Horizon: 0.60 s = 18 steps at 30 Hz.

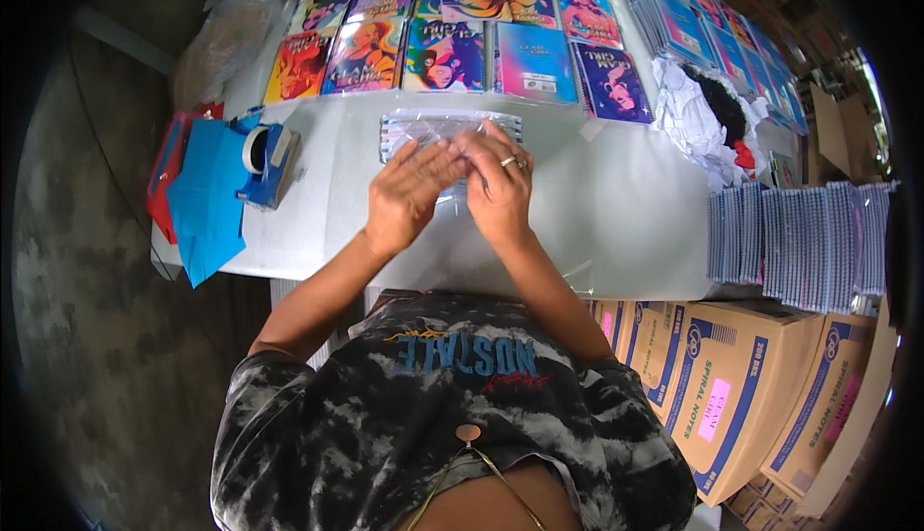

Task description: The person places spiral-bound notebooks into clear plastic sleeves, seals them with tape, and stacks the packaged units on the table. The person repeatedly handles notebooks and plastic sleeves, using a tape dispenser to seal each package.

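Note:
In front of me on the white table lies a stack of spiral notebooks [397, 127], edge on, with clear plastic film [452, 127] over it. My left hand [409, 194] reaches across the film with its fingers stretched out, their tips slightly blurred. Close against those fingertips is my right hand [500, 189], a ring on one finger. Its fingers are bent and drawn together; whatever lies between them is hidden. Loose film shows below and between the hands.
Colourful notebooks [445, 54] lie in rows at the back. To the left sit a blue tape dispenser [269, 165] and a blue sheet [207, 204]. Crumpled white paper [693, 112], notebook stacks [808, 242] and brown cardboard boxes [717, 387] are at the right.

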{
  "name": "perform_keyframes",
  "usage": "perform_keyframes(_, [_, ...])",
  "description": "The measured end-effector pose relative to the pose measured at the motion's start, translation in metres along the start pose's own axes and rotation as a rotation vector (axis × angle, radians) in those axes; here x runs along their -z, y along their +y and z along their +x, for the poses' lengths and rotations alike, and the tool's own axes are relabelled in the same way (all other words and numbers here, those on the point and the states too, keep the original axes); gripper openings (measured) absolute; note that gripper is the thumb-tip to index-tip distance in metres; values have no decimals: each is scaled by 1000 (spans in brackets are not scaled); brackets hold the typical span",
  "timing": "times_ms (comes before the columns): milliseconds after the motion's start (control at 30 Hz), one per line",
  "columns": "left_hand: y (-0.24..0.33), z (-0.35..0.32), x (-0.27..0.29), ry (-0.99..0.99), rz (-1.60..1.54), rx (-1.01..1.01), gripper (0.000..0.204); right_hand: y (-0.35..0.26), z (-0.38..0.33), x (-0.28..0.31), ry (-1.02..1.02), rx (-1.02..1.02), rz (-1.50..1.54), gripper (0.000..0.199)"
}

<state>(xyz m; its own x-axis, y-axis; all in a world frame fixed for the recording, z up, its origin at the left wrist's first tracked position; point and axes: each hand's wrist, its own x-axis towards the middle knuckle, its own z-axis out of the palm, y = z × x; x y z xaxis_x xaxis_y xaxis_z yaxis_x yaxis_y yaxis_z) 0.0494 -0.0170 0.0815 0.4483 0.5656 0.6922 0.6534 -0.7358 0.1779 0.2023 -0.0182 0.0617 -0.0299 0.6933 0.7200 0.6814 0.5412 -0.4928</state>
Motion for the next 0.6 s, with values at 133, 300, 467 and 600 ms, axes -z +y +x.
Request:
perform_keyframes(133, [-8,-27,17,102,-206,32,26,11,-8,-4,68,105,38,16])
perform_keyframes(300, [-175,-115,106,198,733,623,33,13,-10,-3,92,148,11,15])
perform_keyframes(467, [-220,-168,130,-247,-311,1613,63,16,-7,-3,60,158,-12,15])
perform_keyframes(600, [-210,-166,127,-193,-488,1688,56,14,-7,-3,51,151,-11,17])
